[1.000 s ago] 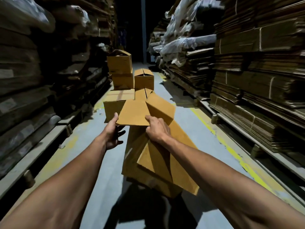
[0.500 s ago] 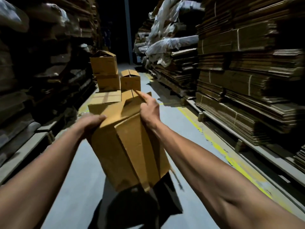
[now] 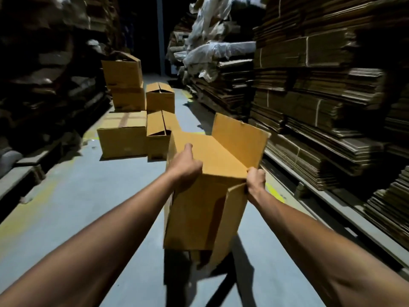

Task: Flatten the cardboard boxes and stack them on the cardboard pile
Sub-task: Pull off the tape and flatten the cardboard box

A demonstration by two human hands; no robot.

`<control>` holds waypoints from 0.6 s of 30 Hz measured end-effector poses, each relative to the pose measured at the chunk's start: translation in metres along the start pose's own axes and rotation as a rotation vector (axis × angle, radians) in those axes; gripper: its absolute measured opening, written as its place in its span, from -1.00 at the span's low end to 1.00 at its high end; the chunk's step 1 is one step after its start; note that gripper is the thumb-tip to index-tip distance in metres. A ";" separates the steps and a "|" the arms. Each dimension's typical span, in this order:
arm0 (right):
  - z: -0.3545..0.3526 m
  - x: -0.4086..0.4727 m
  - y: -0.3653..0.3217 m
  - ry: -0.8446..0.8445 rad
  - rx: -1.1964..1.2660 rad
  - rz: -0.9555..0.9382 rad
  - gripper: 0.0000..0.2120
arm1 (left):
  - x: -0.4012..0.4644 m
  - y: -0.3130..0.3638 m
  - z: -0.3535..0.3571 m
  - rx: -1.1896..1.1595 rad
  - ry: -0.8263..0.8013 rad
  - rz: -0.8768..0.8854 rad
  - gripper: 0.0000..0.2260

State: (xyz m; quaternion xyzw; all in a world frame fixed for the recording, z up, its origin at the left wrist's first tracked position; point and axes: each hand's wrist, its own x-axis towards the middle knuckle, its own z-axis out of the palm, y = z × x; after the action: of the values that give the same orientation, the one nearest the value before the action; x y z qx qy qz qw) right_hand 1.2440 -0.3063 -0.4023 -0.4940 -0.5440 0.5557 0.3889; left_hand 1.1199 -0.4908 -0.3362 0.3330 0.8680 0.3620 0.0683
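Observation:
I hold a brown cardboard box [image 3: 205,209] in the air in front of me, half collapsed, with one flap standing up at its far right. My left hand [image 3: 184,168] grips its upper left edge, thumb on top. My right hand [image 3: 255,180] pinches the near right corner where a side panel folds in. Several still-assembled boxes [image 3: 124,134] stand on the aisle floor ahead on the left, two of them stacked. Flattened cardboard piles [image 3: 309,111] fill the racks on the right.
A narrow grey aisle floor [image 3: 77,196] with yellow lines runs ahead between dark racks on the left and loaded racks on the right. Plastic-wrapped bundles [image 3: 217,52] lie on top of the far right stacks. A low pallet edge [image 3: 20,180] juts out at the left.
The box has swung from the left-centre over to the right and lies more level. My right hand moved from the top flap to the near right corner; the view turned right.

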 end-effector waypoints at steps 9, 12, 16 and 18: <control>-0.037 0.025 0.032 0.177 -0.237 0.085 -0.57 | -0.002 -0.025 0.059 -0.120 -0.123 0.068 -0.08; -0.045 0.029 0.033 0.216 -0.595 -0.293 -0.31 | 0.001 -0.020 0.077 -0.102 -0.112 0.099 -0.11; -0.056 0.041 0.030 0.180 -0.711 -0.489 -0.22 | 0.003 -0.016 0.099 -0.123 -0.096 0.116 -0.13; -0.061 0.045 0.029 0.168 -0.741 -0.539 -0.11 | 0.001 -0.010 0.109 -0.136 -0.104 0.145 -0.13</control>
State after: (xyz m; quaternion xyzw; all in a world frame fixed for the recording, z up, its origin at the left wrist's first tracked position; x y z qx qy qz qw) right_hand 1.2973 -0.2525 -0.4322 -0.4841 -0.7814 0.1607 0.3595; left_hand 1.1527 -0.4319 -0.4220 0.4079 0.8102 0.4064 0.1093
